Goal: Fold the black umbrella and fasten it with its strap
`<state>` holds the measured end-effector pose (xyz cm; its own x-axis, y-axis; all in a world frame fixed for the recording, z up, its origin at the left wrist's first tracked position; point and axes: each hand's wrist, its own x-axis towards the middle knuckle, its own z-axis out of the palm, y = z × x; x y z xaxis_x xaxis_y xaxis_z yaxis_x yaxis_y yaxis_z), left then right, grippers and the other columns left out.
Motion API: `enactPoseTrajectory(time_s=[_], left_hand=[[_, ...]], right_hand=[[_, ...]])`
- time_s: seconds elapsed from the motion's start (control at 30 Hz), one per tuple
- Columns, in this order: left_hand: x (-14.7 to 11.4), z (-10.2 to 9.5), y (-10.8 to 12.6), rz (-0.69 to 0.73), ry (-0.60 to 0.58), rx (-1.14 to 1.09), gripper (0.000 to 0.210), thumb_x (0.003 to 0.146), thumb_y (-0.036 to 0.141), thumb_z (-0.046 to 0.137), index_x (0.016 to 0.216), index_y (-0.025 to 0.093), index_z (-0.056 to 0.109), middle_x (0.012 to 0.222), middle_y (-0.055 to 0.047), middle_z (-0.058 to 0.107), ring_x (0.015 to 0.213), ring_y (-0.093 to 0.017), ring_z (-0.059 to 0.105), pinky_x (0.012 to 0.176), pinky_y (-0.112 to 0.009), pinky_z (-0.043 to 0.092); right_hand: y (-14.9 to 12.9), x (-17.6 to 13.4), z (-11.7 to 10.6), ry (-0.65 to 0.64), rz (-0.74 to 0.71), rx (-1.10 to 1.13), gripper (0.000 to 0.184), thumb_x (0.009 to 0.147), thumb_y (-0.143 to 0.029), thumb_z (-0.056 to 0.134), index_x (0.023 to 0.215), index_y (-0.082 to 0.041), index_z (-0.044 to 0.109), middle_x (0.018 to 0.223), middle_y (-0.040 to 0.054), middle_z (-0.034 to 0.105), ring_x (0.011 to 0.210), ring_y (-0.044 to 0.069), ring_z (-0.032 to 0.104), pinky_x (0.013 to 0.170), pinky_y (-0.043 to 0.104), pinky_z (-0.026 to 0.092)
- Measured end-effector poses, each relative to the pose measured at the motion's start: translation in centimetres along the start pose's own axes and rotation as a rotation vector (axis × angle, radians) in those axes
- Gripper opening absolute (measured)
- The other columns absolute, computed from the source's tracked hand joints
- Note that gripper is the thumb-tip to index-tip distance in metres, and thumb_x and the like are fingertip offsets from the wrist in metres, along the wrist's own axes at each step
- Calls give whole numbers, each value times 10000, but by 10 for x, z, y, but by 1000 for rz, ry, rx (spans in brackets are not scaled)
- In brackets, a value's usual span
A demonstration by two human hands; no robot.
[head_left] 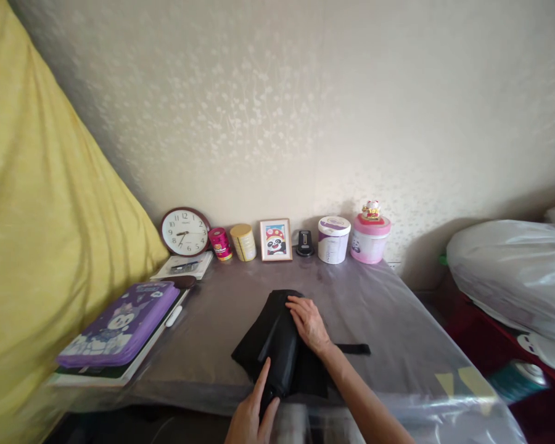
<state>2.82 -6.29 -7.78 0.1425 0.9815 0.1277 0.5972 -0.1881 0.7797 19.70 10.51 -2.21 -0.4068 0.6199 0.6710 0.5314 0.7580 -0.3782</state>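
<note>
A black folding umbrella [281,345] lies on the table near its front edge, its loose canopy fabric spread out to both sides. Its closing strap [354,349] sticks out to the right. At the near end, my left hand [254,407] is closed around the handle, with the index finger stretched along the umbrella. My right hand [309,322] rests on the far part of the black fabric, fingers extended and lying across it. The palm side of that hand is hidden.
At the left lie a purple case [120,324] on books and a yellow curtain [50,203]. Along the wall stand a clock [185,232], a pink can [220,244], a yellow can [243,242], a framed picture [276,240] and tubs [333,243]. White plastic bags [513,271] are at right.
</note>
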Motion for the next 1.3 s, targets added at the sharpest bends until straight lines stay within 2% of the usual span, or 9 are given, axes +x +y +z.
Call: enactPoseTrajectory(time_s=[0.1, 0.2, 0.3, 0.4, 0.6, 0.73, 0.93, 1.17, 1.3], left_hand=[[0, -1, 2, -42, -15, -2, 567, 923, 308, 286, 1439, 202, 75, 1417, -70, 333, 1253, -156, 399, 1037, -317, 345], [-1, 0, 1, -29, 8, -20, 562, 923, 308, 296, 1437, 212, 92, 1425, -65, 314, 1264, -163, 381, 1049, -333, 331], [-1, 2, -2, 9, 48, -47, 550, 922, 309, 309, 1433, 217, 126, 1432, -59, 300, 1277, -162, 358, 1044, -324, 340], [-1, 3, -2, 8, 63, -65, 547, 919, 325, 323, 1429, 222, 154, 1416, -58, 330, 1262, -166, 382, 1039, -323, 347], [-1, -1, 8, -47, 34, -36, 558, 918, 338, 297, 1433, 209, 127, 1420, -59, 321, 1264, -169, 382, 1035, -337, 350], [-2, -2, 11, -75, 44, -54, 561, 915, 349, 305, 1433, 213, 135, 1409, -68, 341, 1241, -183, 417, 1034, -362, 350], [-3, -5, 15, -69, 96, -100, 563, 902, 356, 352, 1424, 232, 183, 1381, -48, 398, 1232, -170, 430, 1005, -315, 389], [-5, -11, 28, -142, 115, -116, 569, 881, 394, 386, 1412, 269, 226, 1326, -45, 476, 1045, -185, 592, 877, -316, 487], [-4, -11, 30, -208, 69, -158, 595, 881, 435, 366, 1423, 263, 191, 1198, -71, 586, 755, -156, 665, 711, -273, 529]], right_hand=[[15, 18, -3, 83, 101, -55, 263, 885, -173, 408, 1039, -170, 621, 1123, 100, 598, 1022, 195, 526, 900, 396, 412], [-1, 13, -13, 153, 95, -11, 258, 890, -184, 396, 1024, -165, 616, 1099, 105, 598, 1017, 192, 526, 910, 395, 409], [-30, -3, -18, -14, -61, 95, 260, 886, -157, 407, 1053, -195, 603, 1060, 73, 612, 1032, 166, 522, 926, 362, 406], [-35, -9, -10, -109, -128, 89, 261, 882, -160, 421, 1047, -211, 617, 1068, 59, 621, 1070, 176, 507, 953, 385, 389], [17, 13, 2, 82, 150, -65, 285, 868, -170, 404, 1055, -150, 619, 1131, 108, 598, 1065, 215, 522, 939, 422, 400], [10, 2, -15, 193, 233, 7, 274, 876, -174, 371, 1005, -154, 611, 1059, 105, 617, 1009, 192, 549, 910, 392, 429], [-22, -21, -18, -65, 33, 129, 303, 856, -135, 393, 1057, -202, 609, 1138, 86, 587, 1089, 181, 510, 945, 390, 411], [20, -34, -29, 142, 620, 155, 308, 819, -261, 390, 968, -140, 631, 959, 105, 655, 901, 202, 608, 841, 357, 464], [22, -52, -38, 107, 737, 156, 318, 796, -297, 410, 953, -147, 643, 957, 86, 665, 905, 211, 612, 826, 338, 455]])
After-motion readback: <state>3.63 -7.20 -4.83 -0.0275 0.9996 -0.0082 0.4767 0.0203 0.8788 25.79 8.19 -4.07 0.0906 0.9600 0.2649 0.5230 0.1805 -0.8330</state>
